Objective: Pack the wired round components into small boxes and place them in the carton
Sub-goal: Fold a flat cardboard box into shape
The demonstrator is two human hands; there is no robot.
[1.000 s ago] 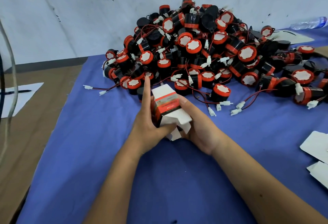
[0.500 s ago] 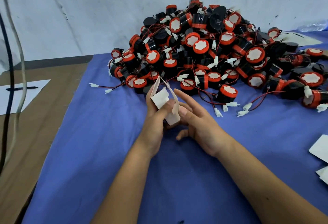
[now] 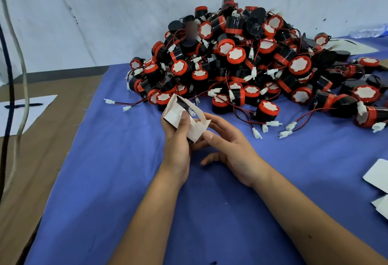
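scuffed white wall (image 3: 94, 12) behind a blue-clothed table (image 3: 117, 180), brown floor (image 3: 52, 138).

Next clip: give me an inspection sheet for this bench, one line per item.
Surface: blue cloth over a brown tabletop.
Job's things: open small box held over the cloth; pile of components behind it; no carton seen.
Clutter: white cards at the right edge; paper with a pen at the left; plastic bottle far right.
Hands: left hand grips the box; right hand is open, fingers at the box's flap.
Cables: two hanging cables at the left edge.
Surroundings: scuffed white wall.
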